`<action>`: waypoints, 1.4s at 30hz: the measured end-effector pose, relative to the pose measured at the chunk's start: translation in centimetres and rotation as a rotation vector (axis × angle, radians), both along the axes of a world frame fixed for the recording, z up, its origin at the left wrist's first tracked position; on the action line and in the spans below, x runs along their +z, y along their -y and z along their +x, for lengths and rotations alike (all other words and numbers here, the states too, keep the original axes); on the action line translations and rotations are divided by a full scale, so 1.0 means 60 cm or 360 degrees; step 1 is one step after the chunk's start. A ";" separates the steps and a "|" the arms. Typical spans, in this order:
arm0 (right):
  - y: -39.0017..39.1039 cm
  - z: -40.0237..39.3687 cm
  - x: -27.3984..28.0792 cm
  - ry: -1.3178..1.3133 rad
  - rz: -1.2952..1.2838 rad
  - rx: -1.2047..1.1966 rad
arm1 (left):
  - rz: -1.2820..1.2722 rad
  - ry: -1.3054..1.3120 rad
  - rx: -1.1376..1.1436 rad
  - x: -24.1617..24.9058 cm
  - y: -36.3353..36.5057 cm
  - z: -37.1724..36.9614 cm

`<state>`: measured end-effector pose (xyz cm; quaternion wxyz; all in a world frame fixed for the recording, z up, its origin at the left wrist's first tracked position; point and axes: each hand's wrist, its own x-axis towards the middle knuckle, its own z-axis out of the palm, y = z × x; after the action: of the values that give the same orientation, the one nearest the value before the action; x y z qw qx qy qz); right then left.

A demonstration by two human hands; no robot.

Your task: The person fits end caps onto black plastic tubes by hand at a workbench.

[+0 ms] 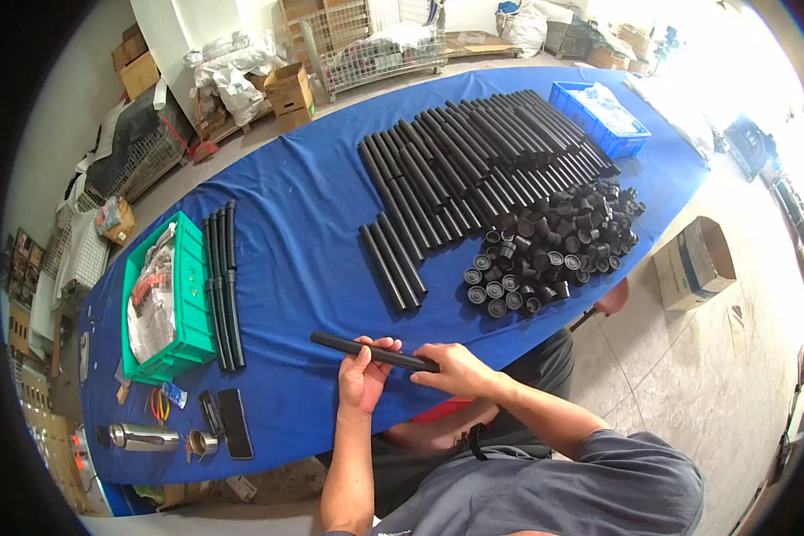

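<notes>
A black tube [335,341] is held across in front of me, over the near edge of the table. My left hand [363,380] has its fingers and thumb closed around the tube's middle. At the tube's right end, my right hand [456,372] is closed over it and hides the tip. Beyond my hands, a few loose black tubes [391,263] lie side by side on the blue cloth. A heap of black round caps [545,250] spreads out to the right of them.
Many black tubes [473,143] lie in rows farther back, near a blue bin [621,143]. At left, more tubes [221,286] lie beside a green crate [192,313]. A phone [234,424], steel flask [143,437], metal cup [201,443] and pliers [159,406] sit near the front left.
</notes>
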<state>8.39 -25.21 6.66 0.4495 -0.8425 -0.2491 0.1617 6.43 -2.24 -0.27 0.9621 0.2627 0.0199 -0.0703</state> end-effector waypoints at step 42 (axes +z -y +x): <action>0.014 0.036 -0.043 -0.0025 0.0228 0.0012 | 0.0058 0.0069 0.0021 0.003 0.000 0.007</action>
<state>10.56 -26.03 4.07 0.5099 -0.8060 -0.2597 0.1517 6.87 -2.26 -0.10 0.9578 0.2814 0.0020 -0.0578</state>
